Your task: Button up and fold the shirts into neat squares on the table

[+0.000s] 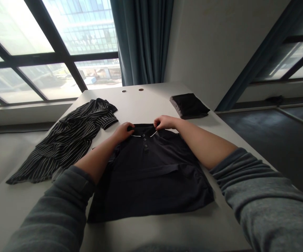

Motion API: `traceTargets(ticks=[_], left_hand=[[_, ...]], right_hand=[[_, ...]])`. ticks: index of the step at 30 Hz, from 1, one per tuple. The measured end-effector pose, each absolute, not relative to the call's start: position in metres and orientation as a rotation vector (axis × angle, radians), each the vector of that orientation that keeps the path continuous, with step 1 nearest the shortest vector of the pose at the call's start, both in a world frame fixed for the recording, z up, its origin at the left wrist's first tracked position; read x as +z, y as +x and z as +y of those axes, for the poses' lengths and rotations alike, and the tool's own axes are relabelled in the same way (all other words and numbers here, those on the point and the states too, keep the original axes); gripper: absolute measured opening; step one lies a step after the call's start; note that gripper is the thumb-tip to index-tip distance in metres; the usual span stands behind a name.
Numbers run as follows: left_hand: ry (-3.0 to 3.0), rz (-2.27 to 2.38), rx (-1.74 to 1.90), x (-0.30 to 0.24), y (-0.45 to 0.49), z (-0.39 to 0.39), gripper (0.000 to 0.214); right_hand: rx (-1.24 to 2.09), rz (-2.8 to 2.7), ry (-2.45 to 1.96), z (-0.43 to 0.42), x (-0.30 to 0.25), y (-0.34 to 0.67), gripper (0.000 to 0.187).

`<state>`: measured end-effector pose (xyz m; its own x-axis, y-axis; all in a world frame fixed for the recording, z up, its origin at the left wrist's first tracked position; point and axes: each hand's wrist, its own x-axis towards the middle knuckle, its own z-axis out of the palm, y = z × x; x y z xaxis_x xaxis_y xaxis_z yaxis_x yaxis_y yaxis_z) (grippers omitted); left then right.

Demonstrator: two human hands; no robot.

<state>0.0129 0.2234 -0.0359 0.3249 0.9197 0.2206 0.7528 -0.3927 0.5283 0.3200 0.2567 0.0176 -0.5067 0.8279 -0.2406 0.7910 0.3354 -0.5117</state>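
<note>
A dark polo shirt (148, 178) lies spread on the white table, its collar pointing away from me and its hem toward me. White trim edges the collar, and a short row of buttons runs down below it. My left hand (124, 132) pinches the collar's left side near the shoulder. On the opposite side, my right hand (164, 122) pinches the collar between thumb and fingers. The sleeves are mostly hidden under my forearms or beneath the shirt. Soft creases cross the shirt's right half.
A black garment with white stripes (67, 136) lies crumpled along the table's left side. Folded dark clothing (189, 105) sits near the right edge. Two round cable holes are at the back of the white table (156, 94), below a blue curtain (143, 42) and windows.
</note>
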Motion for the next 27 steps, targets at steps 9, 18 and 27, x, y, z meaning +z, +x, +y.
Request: traceTargets(ticks=[9,18,27], left_hand=[[2.391,1.472,0.713,-0.053,0.018,0.227,0.041],[2.187,1.672,0.444,-0.042,0.011,0.235,0.036],[1.987,1.377,0.647,-0.021,-0.007,0.234,0.048]], right_hand=[[0.412,-2.411,-1.534,0.257,-0.012,0.301,0.041],[0.646,-2.536,-1.529,0.263,0.001,0.316,0.032],[1.042,-2.142,-1.462,0.271,-0.001,0.324,0.037]])
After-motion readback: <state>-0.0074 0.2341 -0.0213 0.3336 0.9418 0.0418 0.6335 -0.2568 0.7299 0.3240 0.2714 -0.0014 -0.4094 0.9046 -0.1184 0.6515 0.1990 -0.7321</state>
